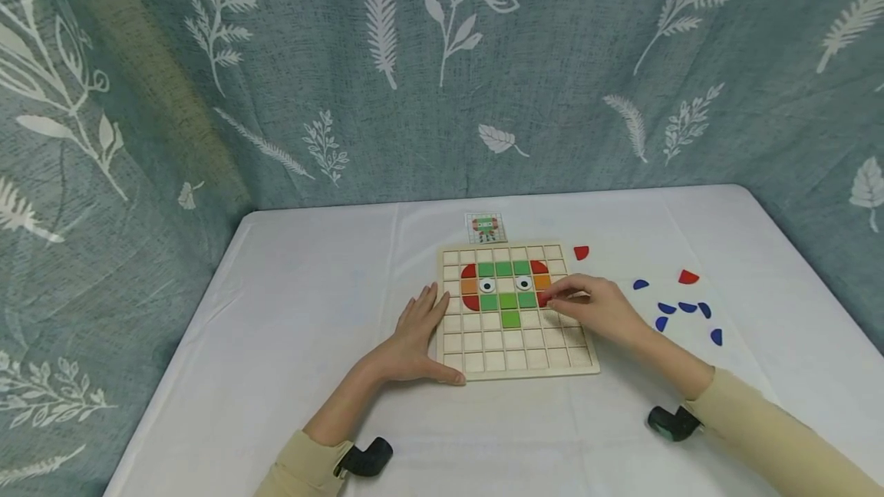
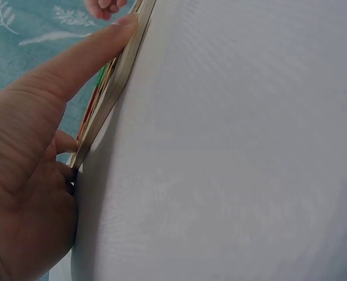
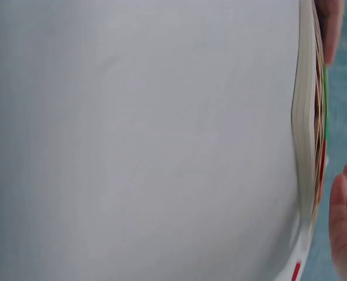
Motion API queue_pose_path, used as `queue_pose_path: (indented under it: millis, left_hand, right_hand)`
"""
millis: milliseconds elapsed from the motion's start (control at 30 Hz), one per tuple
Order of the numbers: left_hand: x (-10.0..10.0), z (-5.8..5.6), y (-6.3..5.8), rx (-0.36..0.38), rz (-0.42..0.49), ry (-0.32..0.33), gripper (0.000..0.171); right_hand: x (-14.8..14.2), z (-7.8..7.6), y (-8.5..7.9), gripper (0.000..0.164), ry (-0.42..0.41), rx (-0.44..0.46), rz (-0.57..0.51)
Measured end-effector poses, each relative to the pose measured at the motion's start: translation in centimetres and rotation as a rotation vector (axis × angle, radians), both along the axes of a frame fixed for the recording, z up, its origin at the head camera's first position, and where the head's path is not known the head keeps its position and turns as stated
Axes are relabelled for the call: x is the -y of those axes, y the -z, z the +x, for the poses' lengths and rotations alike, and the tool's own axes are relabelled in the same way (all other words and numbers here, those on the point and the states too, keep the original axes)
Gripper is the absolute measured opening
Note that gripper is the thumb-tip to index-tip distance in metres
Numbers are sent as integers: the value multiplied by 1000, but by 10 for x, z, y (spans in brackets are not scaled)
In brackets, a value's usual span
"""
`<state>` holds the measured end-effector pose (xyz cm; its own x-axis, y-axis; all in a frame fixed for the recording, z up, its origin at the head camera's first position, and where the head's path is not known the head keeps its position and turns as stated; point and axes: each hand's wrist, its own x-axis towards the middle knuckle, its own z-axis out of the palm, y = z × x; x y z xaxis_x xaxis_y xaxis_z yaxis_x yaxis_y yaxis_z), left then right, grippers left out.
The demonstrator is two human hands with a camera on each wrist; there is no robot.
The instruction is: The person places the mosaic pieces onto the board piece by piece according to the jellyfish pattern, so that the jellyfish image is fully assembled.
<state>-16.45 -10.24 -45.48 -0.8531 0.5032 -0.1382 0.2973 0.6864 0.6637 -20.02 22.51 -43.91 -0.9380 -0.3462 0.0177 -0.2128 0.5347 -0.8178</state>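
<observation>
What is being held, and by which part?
The right hand pinches a red piece, apparently by its right side; the left hand touches the board.

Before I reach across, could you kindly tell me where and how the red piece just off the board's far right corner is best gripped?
Probably by its straight far edge and rounded near side, pinched from above and the right: the red piece lies flat on the white cloth, with the board close on its left.

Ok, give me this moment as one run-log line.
left hand: touching edges of wooden grid board | right hand: pinching red piece at board's right half | blue half-circle pieces: loose, right of board
</observation>
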Motion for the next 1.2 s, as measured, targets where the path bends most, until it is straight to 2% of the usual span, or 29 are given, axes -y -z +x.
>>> queue_pose_path:
  millis: [133,267,533,700,900,1200]
  left_hand:
    - [0,0,-1,1,-2,1,127]
    - [0,0,-1,0,-3,-1,128]
    - [0,1,-1,-5,-5,-2,128]
    - [0,1,-1,-7,-2,0,127]
    - [0,1,-1,-5,-1,4,128]
    - [0,1,-1,-7,3,4,127]
  right_hand:
    - [-18,-4,-2,26,109,47,10]
    - [-32,-10,-4,32,180,70,16]
    - [-44,-24,-3,44,253,120,-19]
    - [-44,-34,-3,49,307,133,24]
    - [-39,-50,1,51,319,91,107]
    - [-27,-70,2,39,245,-76,254]
